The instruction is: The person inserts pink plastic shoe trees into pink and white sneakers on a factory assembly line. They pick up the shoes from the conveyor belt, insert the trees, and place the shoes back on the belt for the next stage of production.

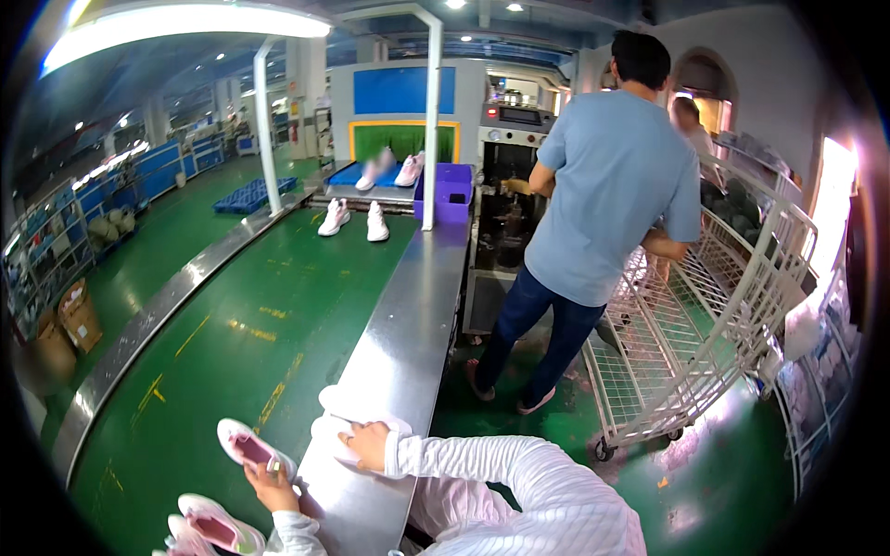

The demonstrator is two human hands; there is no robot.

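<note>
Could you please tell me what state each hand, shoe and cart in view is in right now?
left hand: gripping a pink-lined white shoe on the green belt
right hand: resting flat on a white cloth
second shoe: lying on the belt, untouched
far pair of shoes: upright, apart
wire cart: tilted, held by another person

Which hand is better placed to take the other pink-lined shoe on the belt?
Probably the left hand: it grips one white shoe, but the second shoe lies just beside it. The right hand rests on white cloth, farther off.
</note>
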